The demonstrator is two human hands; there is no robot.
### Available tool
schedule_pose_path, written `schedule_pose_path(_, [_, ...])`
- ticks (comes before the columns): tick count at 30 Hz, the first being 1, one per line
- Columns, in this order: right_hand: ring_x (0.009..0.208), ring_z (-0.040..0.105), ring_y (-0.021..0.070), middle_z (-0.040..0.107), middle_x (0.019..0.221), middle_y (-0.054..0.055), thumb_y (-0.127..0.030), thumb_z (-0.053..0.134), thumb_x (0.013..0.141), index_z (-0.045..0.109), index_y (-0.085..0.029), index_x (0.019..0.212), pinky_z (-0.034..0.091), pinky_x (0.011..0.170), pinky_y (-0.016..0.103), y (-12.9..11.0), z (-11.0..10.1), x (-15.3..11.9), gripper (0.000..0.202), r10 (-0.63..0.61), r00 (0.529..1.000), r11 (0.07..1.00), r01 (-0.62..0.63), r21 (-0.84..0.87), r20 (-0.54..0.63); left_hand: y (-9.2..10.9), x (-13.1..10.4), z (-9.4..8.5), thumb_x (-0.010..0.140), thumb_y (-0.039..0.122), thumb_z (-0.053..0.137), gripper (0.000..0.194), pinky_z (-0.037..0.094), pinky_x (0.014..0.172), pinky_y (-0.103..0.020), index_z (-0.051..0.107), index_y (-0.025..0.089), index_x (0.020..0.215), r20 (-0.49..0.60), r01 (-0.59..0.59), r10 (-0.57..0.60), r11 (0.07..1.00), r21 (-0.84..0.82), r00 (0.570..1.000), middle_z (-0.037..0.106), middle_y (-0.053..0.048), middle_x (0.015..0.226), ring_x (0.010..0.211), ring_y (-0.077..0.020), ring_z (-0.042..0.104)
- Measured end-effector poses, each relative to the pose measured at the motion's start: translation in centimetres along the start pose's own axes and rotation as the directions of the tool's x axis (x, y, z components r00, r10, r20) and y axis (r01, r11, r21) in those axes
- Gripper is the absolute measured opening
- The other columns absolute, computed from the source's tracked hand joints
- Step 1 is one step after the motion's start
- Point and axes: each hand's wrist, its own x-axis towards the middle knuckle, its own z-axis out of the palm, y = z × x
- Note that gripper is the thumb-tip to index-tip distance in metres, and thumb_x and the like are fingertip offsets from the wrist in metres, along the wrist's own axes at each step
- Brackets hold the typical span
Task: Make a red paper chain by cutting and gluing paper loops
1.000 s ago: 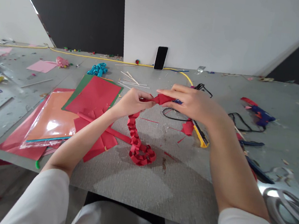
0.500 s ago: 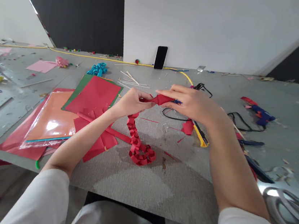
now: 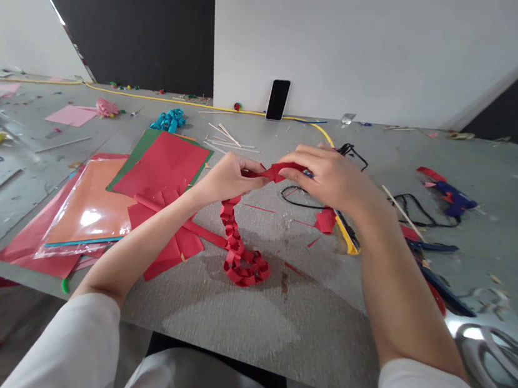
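Between my hands a folded piece of red paper (image 3: 277, 170) is held above the table. My left hand (image 3: 229, 178) pinches its left end, and the fingers of my right hand (image 3: 321, 171) are closed on its right part. Below my left hand hangs a red paper chain (image 3: 231, 222), its lower links curled on the table in a loop. How the chain joins the held paper is hidden by my left fingers. Cut red sheets (image 3: 171, 252) lie under and beside my left forearm.
Red and green sheets and an orange sheet (image 3: 98, 199) in plastic lie at the left. A phone (image 3: 278, 100) leans on the back wall. A yellow cutter (image 3: 347, 233) and a red scrap (image 3: 325, 220) lie right of centre; tape rolls (image 3: 494, 358) stand at lower right.
My right hand has shifted slightly, with its fingers more curled over the red paper. My left hand and the chain look the same.
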Motion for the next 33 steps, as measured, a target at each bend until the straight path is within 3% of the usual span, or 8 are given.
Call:
schedule_pose_path(5, [0.086,0.063,0.0227,0.072,0.095,0.006,-0.043,0.044,0.108,0.073,-0.027,0.106,0.041,0.096,0.046,-0.3,0.4,0.0,0.034,0.008,0.999,1.0,-0.009,-0.03,-0.044,-0.1,0.0,0.0,0.087,0.028,0.07,0.018,0.028,0.052,-0.025,0.074,0.016,0.075,0.005,-0.007,0.007,1.0,0.0,1.0,0.049,0.003,0.059,0.055,-0.0078,0.037])
schedule_pose_path(15, [0.079,0.059,0.0206,0.07,0.089,0.003,-0.048,0.045,0.108,0.069,-0.027,0.098,0.036,0.099,0.048,-0.4,1.1,0.0,0.034,0.058,0.993,0.996,-0.065,-0.059,-0.107,0.2,0.0,0.2,0.088,0.029,0.071,0.018,0.029,0.052,-0.025,0.075,0.016,0.076,-0.008,0.019,-0.019,1.0,-0.009,1.0,0.051,0.003,0.058,0.054,-0.0081,0.039])
schedule_pose_path(33, [0.085,0.063,0.0231,0.072,0.094,0.004,-0.047,0.044,0.108,0.066,-0.025,0.096,0.034,0.099,0.049,-1.1,0.8,0.0,0.033,0.086,0.993,0.995,-0.09,-0.043,-0.083,-0.3,0.1,0.2,0.089,0.028,0.071,0.018,0.029,0.051,-0.026,0.075,0.015,0.077,0.012,0.035,-0.035,0.999,-0.017,0.999,0.052,0.003,0.058,0.053,-0.0076,0.04])
